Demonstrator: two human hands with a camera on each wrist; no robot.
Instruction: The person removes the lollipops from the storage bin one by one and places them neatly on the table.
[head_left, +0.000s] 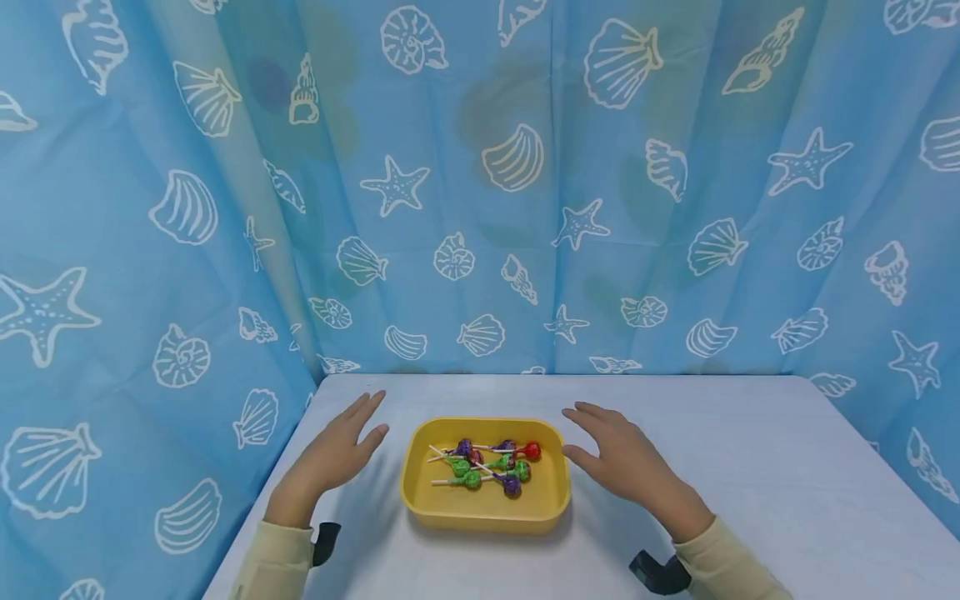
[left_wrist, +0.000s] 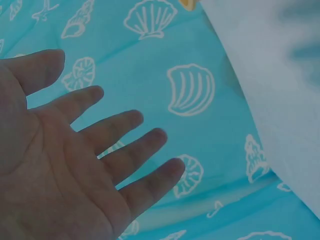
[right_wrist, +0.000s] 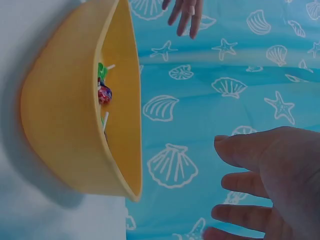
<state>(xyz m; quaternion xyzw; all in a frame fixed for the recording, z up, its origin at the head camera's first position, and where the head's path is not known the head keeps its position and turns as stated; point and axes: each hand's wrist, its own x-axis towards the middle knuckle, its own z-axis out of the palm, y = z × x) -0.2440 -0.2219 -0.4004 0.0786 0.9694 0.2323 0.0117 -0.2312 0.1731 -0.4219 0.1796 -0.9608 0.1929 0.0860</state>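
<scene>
A yellow plastic tub [head_left: 486,519] stands on the white table, with several lollipops [head_left: 498,462] in green, purple and red wrappers lying loosely inside it. To the left of the tub hovers my left hand [head_left: 337,450], its fingers straight and apart from the tub. In the left wrist view that palm [left_wrist: 65,165] shows bare, with the fingers spread. My right hand [head_left: 622,454] is raised at the tub's right side, holding nothing. The right wrist view shows this hand [right_wrist: 280,175] with extended fingers, a gap away from the tub's wall [right_wrist: 65,110].
The white tabletop [head_left: 750,467] extends around the tub, further to the right than to the left. A blue curtain [head_left: 480,208] with shell and starfish prints hangs behind the table and along its sides. Dark straps [head_left: 660,573] sit at both wrists.
</scene>
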